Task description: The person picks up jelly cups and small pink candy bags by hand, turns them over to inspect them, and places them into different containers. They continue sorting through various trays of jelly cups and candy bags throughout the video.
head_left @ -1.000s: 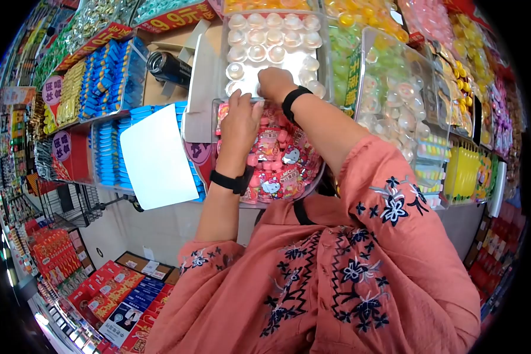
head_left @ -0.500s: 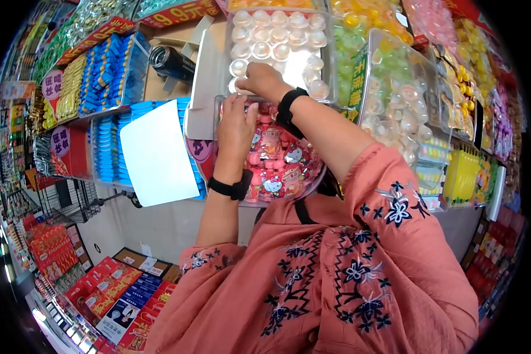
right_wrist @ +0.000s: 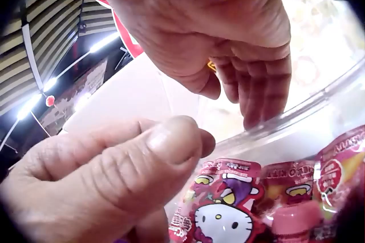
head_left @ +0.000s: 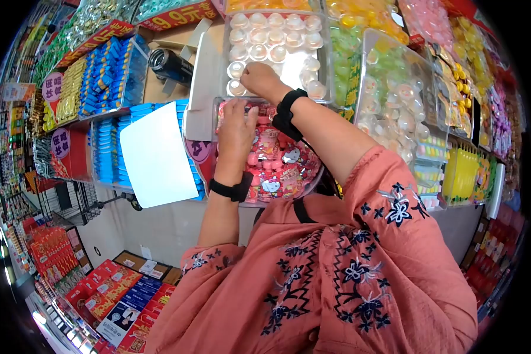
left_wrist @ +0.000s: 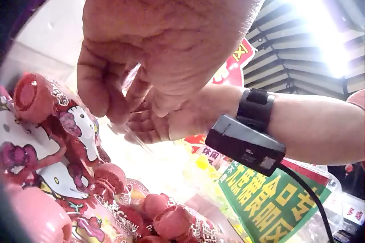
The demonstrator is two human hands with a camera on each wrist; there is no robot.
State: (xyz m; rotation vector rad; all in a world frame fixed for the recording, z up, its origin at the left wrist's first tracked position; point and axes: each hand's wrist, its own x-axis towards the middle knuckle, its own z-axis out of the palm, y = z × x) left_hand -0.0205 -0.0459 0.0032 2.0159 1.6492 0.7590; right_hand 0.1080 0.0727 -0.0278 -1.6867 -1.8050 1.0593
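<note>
My right hand [head_left: 264,81] reaches down at the near left corner of a clear bin [head_left: 327,53] of round white jelly cups [head_left: 276,36]. Its thumb stands apart from the bent fingers in the right wrist view, and nothing shows between them. The fingertips dip behind the bin's edge, close beside the cups. My left hand [head_left: 236,133] hovers at the top left of the lower bin of pink spouted pouches [head_left: 289,154]; its loosely bent fingers lie near the rim, with no item visible in them. A cartoon cat pouch [right_wrist: 222,220] lies below both hands.
A white divider panel [head_left: 202,82] stands left of the cup bin. Beyond it lies a black bottle [head_left: 170,65]. A white sheet [head_left: 159,156] covers blue-wrapped packets [head_left: 105,153]. Another clear bin [head_left: 395,100] of wrapped cups stands at the right.
Over the last second my right hand has moved left over the cup bin, toward its near left corner. My left hand has shifted only slightly. A cup now shows beside the right hand at that corner.
</note>
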